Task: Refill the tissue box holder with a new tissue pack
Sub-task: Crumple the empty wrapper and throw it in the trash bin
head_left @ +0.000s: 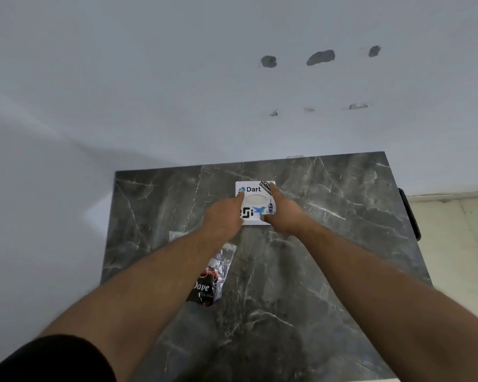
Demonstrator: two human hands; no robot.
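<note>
We have both hands on the tissue box holder (255,202), which sits on the dark marble tabletop (329,257) toward its far edge, near the wall. The holder lies between our hands: the left hand (225,216) covers its left edge and the right hand (283,213) its right edge, so neither is nearer. The fingers of each hand press against the holder's sides, with the right thumb at the near right corner; we judge this a two-handed hold ready to lift or open the lid, though how firm it is we cannot tell.

The holder looks nearly square, white, with an oval opening in the middle of its top and stickers around it, one reading "Dart". Nearer to us, partly under the left forearm, lies a crinkled plastic pack (213,279) marked "Dove", well apart from the holder.
</note>
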